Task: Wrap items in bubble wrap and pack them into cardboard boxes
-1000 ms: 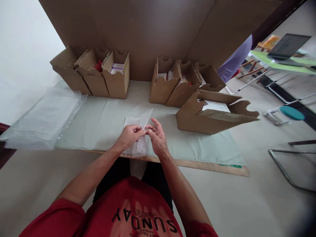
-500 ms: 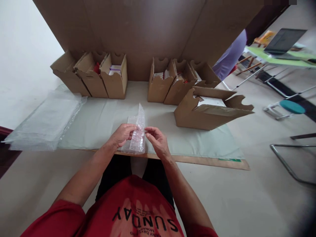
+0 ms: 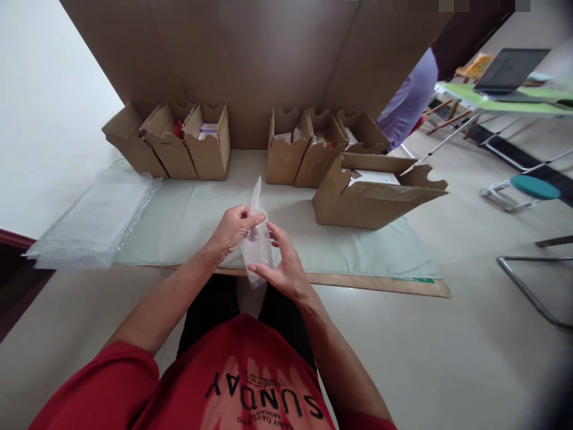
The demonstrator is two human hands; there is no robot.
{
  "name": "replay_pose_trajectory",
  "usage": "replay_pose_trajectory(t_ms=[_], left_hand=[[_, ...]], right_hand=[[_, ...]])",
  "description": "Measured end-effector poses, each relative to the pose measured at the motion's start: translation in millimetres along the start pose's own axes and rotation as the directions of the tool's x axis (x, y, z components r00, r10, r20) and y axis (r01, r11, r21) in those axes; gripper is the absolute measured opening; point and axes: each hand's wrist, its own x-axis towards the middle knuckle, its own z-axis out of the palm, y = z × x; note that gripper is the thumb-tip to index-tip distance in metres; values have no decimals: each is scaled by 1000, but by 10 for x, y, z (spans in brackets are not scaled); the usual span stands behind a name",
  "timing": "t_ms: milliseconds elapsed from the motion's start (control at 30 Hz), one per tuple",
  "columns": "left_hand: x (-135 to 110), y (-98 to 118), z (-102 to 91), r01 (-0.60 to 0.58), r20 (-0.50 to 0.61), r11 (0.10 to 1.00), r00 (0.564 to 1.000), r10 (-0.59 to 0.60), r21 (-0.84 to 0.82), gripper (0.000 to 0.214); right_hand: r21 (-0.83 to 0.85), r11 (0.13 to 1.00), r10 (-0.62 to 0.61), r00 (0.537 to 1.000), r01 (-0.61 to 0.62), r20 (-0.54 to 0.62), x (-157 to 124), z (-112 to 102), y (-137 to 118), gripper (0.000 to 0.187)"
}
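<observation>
A small, folded piece of clear bubble wrap (image 3: 258, 246) is raised at the table's front edge, its narrow tip pointing up. Something pinkish shows faintly inside, too blurred to name. My left hand (image 3: 235, 229) pinches its upper part between thumb and fingers. Around its lower right side curves my right hand (image 3: 286, 266), thumb stretched across the front and fingers spread near the right edge. The right hand appears open, at most lightly touching the wrap.
Clear bubble wrap sheets (image 3: 96, 215) lie stacked at left. Cardboard bins (image 3: 208, 158) stand along the back, several holding small items. A larger cardboard bin (image 3: 353, 206) with white contents sits at right. A person in purple (image 3: 409, 98) is behind the cardboard panel (image 3: 250, 65).
The bubble wrap has been lifted and turned, and now looks narrower. My left hand moved right and up with it. My right hand's thumb and fingers have spread around it.
</observation>
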Motion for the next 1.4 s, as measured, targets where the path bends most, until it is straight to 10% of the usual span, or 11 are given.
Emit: replay_pose_trajectory(t_ms=[100,300,500,767,900,1067,1400], left_hand=[[-19,13,68,0,3,1000,1000,0,30,53],[-54,58,-8,61,32,997,998,-63,46,58],[-399,110,-239,5,121,997,993,5,-81,66],[-987,-352,33,-120,-70,909,985,161,399,71],[-911,-335,-258,-163,-144,792,943,301,588,29],[-841,-78,-660,-217,-212,715,863,459,665,32],[-692,15,-561,-264,-186,519,726,662,813,34]], right_hand=[[-135,990,-53,998,50,-16,-42,43,-1,85],[-242,969,5,985,-47,-172,-50,-22,32,30],[95,984,176,931,-153,-321,23,-89,1,37],[331,924,253,955,-191,-157,11,243,-126,43],[134,983,160,952,-128,-260,74,122,-144,34],[-268,963,-110,931,14,-348,177,-102,-196,29],[-584,811,-269,915,46,-301,76,-110,-182,31]])
